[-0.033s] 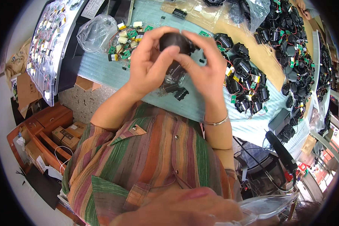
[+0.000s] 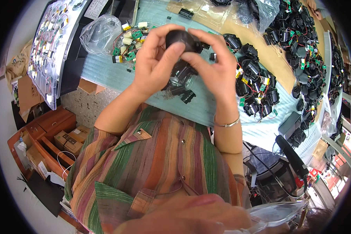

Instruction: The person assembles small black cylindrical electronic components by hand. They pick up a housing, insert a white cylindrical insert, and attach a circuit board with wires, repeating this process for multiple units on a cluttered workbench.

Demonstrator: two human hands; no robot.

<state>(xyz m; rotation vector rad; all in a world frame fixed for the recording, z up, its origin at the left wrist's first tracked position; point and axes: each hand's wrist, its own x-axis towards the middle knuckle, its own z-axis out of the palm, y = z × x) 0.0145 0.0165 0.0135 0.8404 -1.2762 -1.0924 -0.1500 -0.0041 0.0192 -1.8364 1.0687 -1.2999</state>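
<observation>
Above the table, my left hand (image 2: 152, 64) and my right hand (image 2: 218, 66) hold a black rounded plastic part (image 2: 179, 38) between them. The left fingers curl around its side, with the thumb pressed on its front. My right fingers grip the other side, the thumb close under it. Fingers hide much of the part. Just below lie several black plastic housings (image 2: 178, 90) and a small heap of tiny metal pieces (image 2: 167, 94). Left of my left hand is a pile of green circuit boards with wires and battery cells (image 2: 127, 41).
Black housings with wired green boards (image 2: 257, 87) cluster on the right, and a larger heap (image 2: 300, 50) lies beyond. A clear plastic bag (image 2: 101, 34) and a tray of wired parts (image 2: 52, 46) are at left. A black handheld tool (image 2: 290, 156) hangs at the lower right.
My right hand has shifted slightly to the right, and its thumb has moved slightly away from the left thumb. The black part has tilted a little in my fingers.
</observation>
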